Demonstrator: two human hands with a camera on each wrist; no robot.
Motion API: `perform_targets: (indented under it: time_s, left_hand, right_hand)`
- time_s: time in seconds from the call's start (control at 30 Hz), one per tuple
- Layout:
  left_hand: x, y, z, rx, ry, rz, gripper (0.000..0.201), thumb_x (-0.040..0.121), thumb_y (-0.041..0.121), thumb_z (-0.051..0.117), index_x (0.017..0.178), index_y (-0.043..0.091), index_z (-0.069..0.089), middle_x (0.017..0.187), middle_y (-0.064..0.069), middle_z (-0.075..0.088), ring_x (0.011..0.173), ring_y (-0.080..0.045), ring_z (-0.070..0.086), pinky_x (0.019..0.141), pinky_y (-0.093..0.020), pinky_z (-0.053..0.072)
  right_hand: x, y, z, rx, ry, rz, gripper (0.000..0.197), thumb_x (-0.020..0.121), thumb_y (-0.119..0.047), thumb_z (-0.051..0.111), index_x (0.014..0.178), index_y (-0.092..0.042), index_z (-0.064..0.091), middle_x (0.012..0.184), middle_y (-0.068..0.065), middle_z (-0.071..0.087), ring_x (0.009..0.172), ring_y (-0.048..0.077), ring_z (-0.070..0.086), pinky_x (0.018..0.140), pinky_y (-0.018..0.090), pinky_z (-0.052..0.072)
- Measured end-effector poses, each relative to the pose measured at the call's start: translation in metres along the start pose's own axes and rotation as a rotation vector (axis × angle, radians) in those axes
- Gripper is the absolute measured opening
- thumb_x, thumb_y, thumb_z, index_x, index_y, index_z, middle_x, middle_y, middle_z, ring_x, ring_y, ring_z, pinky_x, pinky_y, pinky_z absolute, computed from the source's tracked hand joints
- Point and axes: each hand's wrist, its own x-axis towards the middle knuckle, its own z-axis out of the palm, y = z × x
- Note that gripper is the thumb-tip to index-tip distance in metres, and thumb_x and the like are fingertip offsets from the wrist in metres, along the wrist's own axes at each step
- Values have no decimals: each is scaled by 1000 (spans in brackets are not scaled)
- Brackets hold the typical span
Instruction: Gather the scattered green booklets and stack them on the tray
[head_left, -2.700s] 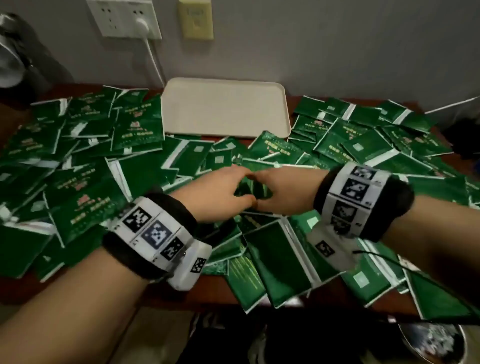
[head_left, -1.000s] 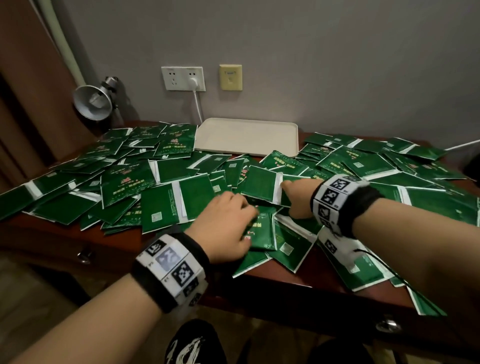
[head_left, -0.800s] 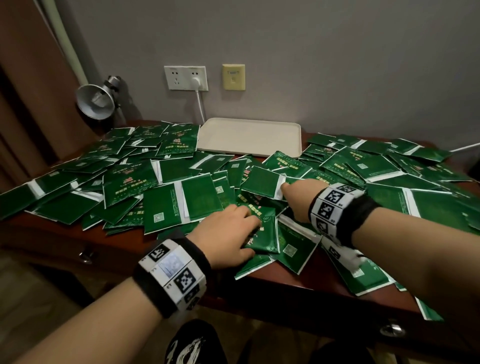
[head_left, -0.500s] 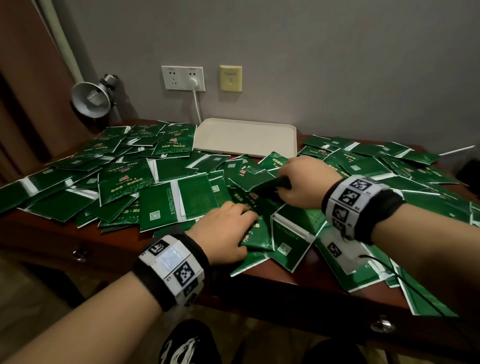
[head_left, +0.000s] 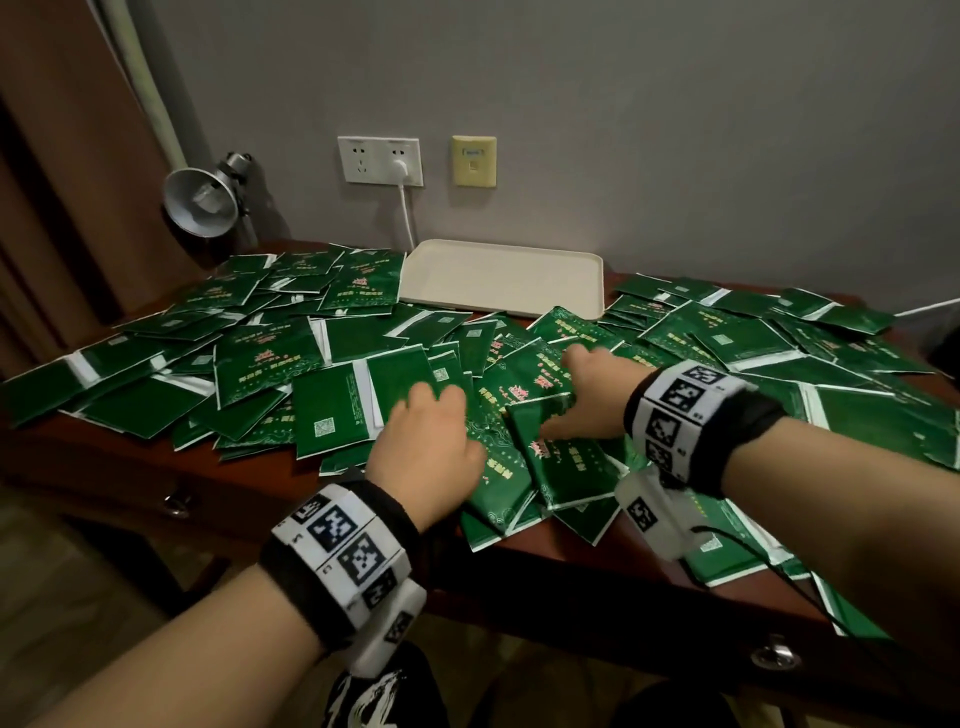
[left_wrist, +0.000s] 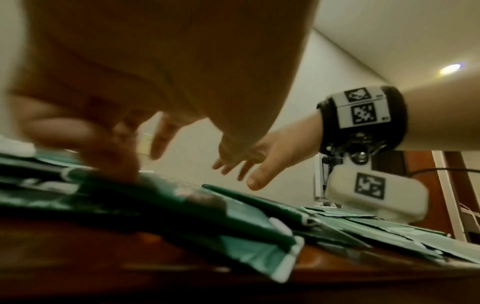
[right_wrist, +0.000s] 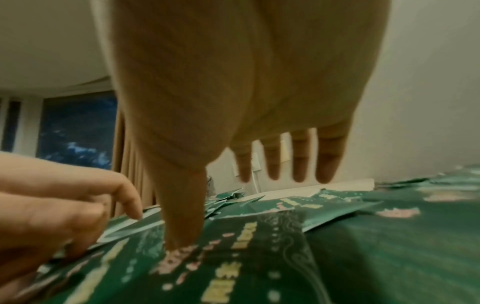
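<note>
Many green booklets (head_left: 332, 400) lie scattered and overlapping across the dark wooden table. The cream tray (head_left: 498, 275) stands against the wall at the back middle with nothing on it. My left hand (head_left: 431, 421) rests on booklets near the front edge, fingers loosely bent and fingertips touching them (left_wrist: 109, 156). My right hand (head_left: 582, 384) is just to its right, fingers straight and spread. In the right wrist view its thumb (right_wrist: 184, 216) presses on a printed booklet (right_wrist: 246, 257), and the other fingers hover above the pile. That booklet (head_left: 566, 462) lies on top of others at the front.
A metal desk lamp (head_left: 202, 208) stands at the back left. A wall socket (head_left: 382, 161) holds a white plug whose cable drops behind the tray. Several booklets overhang the table's front edge (head_left: 571, 577). A drawer knob (head_left: 774, 657) shows below on the right.
Half a second ago my right hand gripped a booklet farther back. Now it has come nearer and lies with straight fingers on a booklet in the front pile. The left hand barely moved.
</note>
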Motion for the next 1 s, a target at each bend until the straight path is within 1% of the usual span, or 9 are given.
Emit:
perform_targets:
  time_s: [0.1, 0.2, 0.37, 0.5, 0.6, 0.73, 0.8, 0.93, 1.0]
  left_hand:
    - [-1, 11, 5, 42, -163, -209, 63, 91, 64, 43, 128, 14, 31, 114, -10, 55, 103, -30, 59, 79, -38, 48]
    - [1, 17, 13, 61, -168, -235, 75, 83, 69, 53, 131, 17, 26, 114, -11, 52, 100, -31, 60, 71, -35, 45]
    - [5, 25, 16, 68, -204, -240, 69, 82, 63, 59, 135, 27, 35, 136, -11, 21, 121, -40, 41, 93, -47, 44]
    - [10, 33, 17, 66, -166, -223, 68, 78, 67, 60, 131, 28, 40, 141, -8, 17, 127, -39, 28, 97, -51, 39]
    - [14, 39, 20, 84, -175, -194, 64, 78, 57, 67, 126, 25, 40, 139, -9, 19, 127, -39, 28, 97, -52, 38]
    - [18, 43, 17, -22, -232, -82, 39, 78, 18, 59, 114, 25, 46, 139, -5, 24, 127, -35, 29, 103, -51, 37]
    - [21, 44, 16, -78, -199, -85, 40, 78, 18, 58, 116, 25, 47, 142, -6, 23, 129, -35, 29, 104, -51, 37]
    - [27, 51, 18, -37, -176, -246, 90, 76, 64, 63, 143, 16, 25, 147, -19, 25, 136, -39, 26, 107, -54, 32]
    - [30, 56, 21, 71, -227, -256, 107, 71, 68, 67, 147, 16, 13, 148, -22, 24, 138, -41, 23, 108, -54, 28]
  right_hand:
    - [5, -6, 2, -102, 71, -203, 95, 69, -63, 73, 146, -28, 29, 142, 1, 41, 129, 26, 35, 102, 46, 42]
    - [8, -15, 3, -215, -6, -216, 95, 68, -67, 70, 145, -25, 33, 135, 0, 50, 125, 26, 37, 98, 44, 44]
    - [3, -15, 5, -252, -44, -167, 75, 73, -68, 66, 125, -15, 52, 115, 4, 60, 112, 24, 50, 83, 30, 37]
    - [2, -7, -2, -93, 14, -93, 48, 86, -54, 61, 105, -10, 63, 98, 6, 65, 84, 22, 59, 70, 29, 49]
    - [-2, 5, -15, 38, 95, 42, 39, 94, -44, 54, 109, -8, 62, 100, 6, 64, 87, 23, 60, 68, 28, 47]
    - [-7, 24, -29, 291, 240, 237, 36, 95, -27, 51, 123, -2, 49, 103, 10, 60, 89, 27, 59, 71, 34, 49]
    - [-11, 27, -29, 468, 225, 280, 44, 91, -14, 51, 132, -3, 38, 101, 9, 54, 88, 27, 61, 72, 38, 55]
    - [-20, 29, -24, 536, 213, 234, 56, 88, -6, 50, 141, -16, 34, 110, 6, 55, 92, 24, 61, 72, 35, 53]
    - [-21, 31, -23, 544, 249, 209, 53, 87, -6, 51, 137, -20, 41, 105, 4, 55, 89, 23, 59, 70, 33, 49]
